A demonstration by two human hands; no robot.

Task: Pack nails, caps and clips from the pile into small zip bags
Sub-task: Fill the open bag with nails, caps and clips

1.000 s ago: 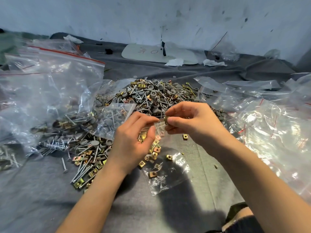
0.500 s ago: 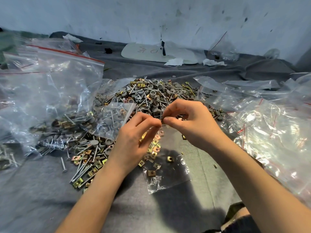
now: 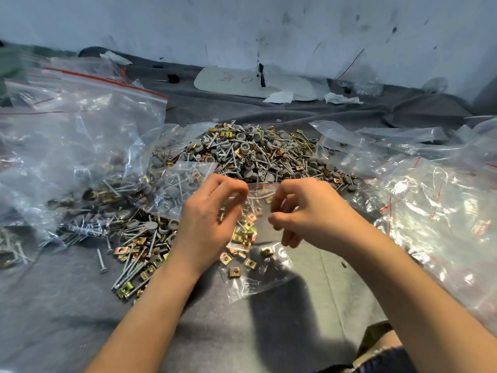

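The left hand and right hand pinched the top edge of a small clear plastic zip bag. Inside lay square brass-coloured metal clips.

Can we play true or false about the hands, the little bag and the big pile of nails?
1. The left hand and right hand both pinch the top of the small clear zip bag. True.
2. That bag holds round grey caps. False: it holds gold-coloured square metal clips.
3. The mixed pile of nails, caps and clips lies beyond the hands. True.
4. The cloth underneath is bright red. False: it is a grey cloth.
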